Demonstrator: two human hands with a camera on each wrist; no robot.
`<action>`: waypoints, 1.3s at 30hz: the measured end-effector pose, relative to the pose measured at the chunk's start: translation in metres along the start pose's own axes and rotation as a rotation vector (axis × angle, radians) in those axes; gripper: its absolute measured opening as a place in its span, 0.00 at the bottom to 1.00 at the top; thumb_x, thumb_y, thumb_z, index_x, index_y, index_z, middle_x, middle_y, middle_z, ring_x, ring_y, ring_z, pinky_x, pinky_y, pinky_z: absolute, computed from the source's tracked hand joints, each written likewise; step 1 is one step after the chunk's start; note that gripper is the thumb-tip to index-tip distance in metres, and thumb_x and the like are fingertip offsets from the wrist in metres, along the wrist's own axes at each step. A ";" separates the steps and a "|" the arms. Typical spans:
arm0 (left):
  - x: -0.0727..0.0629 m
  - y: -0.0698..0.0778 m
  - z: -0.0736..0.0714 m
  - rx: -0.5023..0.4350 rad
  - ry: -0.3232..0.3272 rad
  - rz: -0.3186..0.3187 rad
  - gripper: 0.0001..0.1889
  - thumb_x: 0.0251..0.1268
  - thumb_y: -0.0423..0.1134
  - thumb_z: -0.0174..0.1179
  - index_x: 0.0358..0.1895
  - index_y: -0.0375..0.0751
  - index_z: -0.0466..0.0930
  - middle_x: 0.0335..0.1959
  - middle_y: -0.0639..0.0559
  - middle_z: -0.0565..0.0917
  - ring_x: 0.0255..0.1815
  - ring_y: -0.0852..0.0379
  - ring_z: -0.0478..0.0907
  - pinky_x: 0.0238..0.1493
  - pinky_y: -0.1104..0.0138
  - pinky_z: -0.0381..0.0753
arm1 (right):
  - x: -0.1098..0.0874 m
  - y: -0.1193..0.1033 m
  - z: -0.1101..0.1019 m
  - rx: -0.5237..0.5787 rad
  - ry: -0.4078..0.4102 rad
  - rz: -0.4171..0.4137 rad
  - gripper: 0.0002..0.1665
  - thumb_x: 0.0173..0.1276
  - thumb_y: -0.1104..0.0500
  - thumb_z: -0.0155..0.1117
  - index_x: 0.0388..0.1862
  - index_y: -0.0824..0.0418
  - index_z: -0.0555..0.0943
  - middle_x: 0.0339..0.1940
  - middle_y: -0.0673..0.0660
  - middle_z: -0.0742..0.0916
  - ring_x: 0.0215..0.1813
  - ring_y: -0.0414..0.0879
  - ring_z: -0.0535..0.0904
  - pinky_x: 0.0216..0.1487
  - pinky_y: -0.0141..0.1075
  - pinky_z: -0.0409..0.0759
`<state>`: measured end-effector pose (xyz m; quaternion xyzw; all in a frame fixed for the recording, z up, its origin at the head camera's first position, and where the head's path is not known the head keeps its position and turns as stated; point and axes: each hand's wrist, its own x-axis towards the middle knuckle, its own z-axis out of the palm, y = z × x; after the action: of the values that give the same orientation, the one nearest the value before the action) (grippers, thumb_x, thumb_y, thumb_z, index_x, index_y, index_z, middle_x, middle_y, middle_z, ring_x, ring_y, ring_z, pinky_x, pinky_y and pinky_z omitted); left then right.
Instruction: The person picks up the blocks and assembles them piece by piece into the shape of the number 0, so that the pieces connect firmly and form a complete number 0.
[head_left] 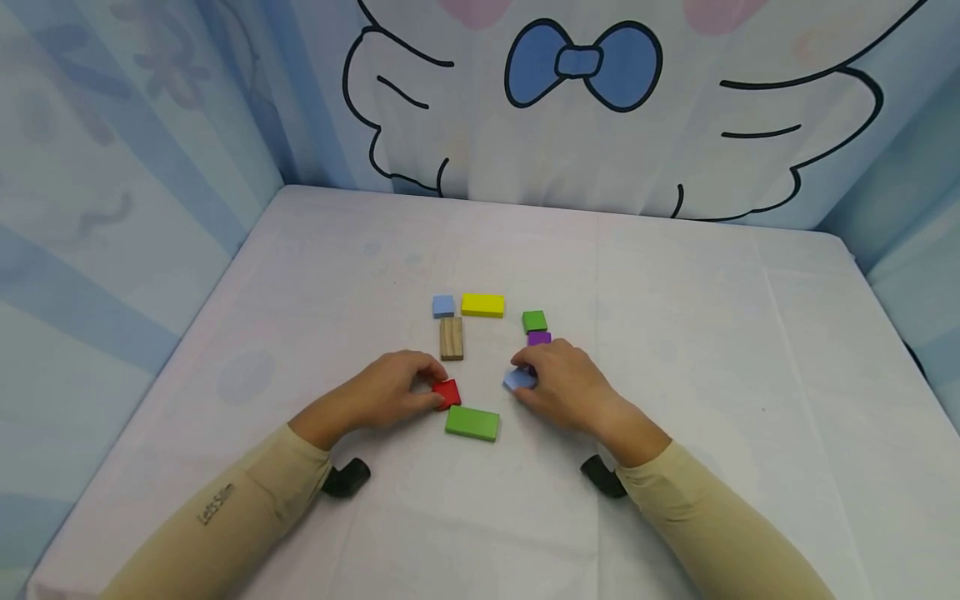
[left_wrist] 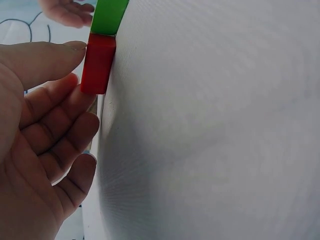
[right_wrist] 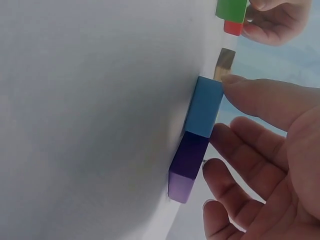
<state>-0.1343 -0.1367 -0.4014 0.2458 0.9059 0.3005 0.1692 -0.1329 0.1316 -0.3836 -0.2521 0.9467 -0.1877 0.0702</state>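
My left hand (head_left: 386, 390) pinches a small red block (head_left: 447, 393) between thumb and index finger, low on the table. The red block's end meets a long green block (head_left: 472, 423), plain in the left wrist view too. On the other side, my right hand (head_left: 567, 385) grips a light blue block (head_left: 517, 380) with thumb at one end and fingertips at the other. That blue block (right_wrist: 205, 106) abuts a purple block (right_wrist: 187, 167) in the right wrist view. Seen from the head, the purple block is partly hidden by my right hand.
Farther back lie a wooden block (head_left: 452, 338), a small blue block (head_left: 443, 306), a yellow block (head_left: 482, 305) and a small green block (head_left: 534, 322). White cloth covers the table (head_left: 675, 292). A printed curtain (head_left: 577, 150) hangs behind its far edge.
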 end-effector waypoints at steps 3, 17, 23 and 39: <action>0.000 0.000 0.000 -0.001 0.001 0.000 0.13 0.66 0.38 0.67 0.51 0.37 0.82 0.43 0.54 0.82 0.46 0.55 0.77 0.54 0.57 0.77 | -0.001 0.002 0.000 -0.003 0.002 -0.003 0.19 0.65 0.58 0.70 0.53 0.65 0.84 0.47 0.56 0.88 0.48 0.54 0.79 0.50 0.45 0.79; 0.002 0.002 0.000 -0.005 -0.003 -0.007 0.14 0.65 0.38 0.68 0.51 0.37 0.82 0.43 0.54 0.82 0.46 0.55 0.77 0.55 0.58 0.77 | -0.005 0.009 0.000 -0.018 0.014 -0.020 0.17 0.64 0.57 0.70 0.50 0.64 0.85 0.41 0.54 0.87 0.44 0.52 0.78 0.48 0.46 0.78; 0.002 0.002 0.000 0.000 -0.006 -0.014 0.14 0.65 0.38 0.68 0.51 0.37 0.82 0.43 0.54 0.82 0.46 0.55 0.77 0.55 0.58 0.77 | -0.006 0.010 0.000 -0.051 0.036 -0.046 0.15 0.64 0.57 0.70 0.47 0.64 0.86 0.40 0.54 0.88 0.43 0.52 0.79 0.46 0.47 0.78; 0.002 0.004 0.000 -0.013 -0.012 -0.035 0.15 0.65 0.39 0.68 0.51 0.38 0.81 0.44 0.54 0.82 0.47 0.55 0.76 0.55 0.58 0.76 | -0.012 0.010 0.001 -0.086 0.052 -0.102 0.12 0.62 0.57 0.73 0.42 0.62 0.89 0.38 0.53 0.89 0.41 0.51 0.79 0.44 0.47 0.77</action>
<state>-0.1341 -0.1325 -0.3992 0.2305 0.9072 0.3017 0.1814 -0.1268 0.1453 -0.3875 -0.2976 0.9414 -0.1566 0.0253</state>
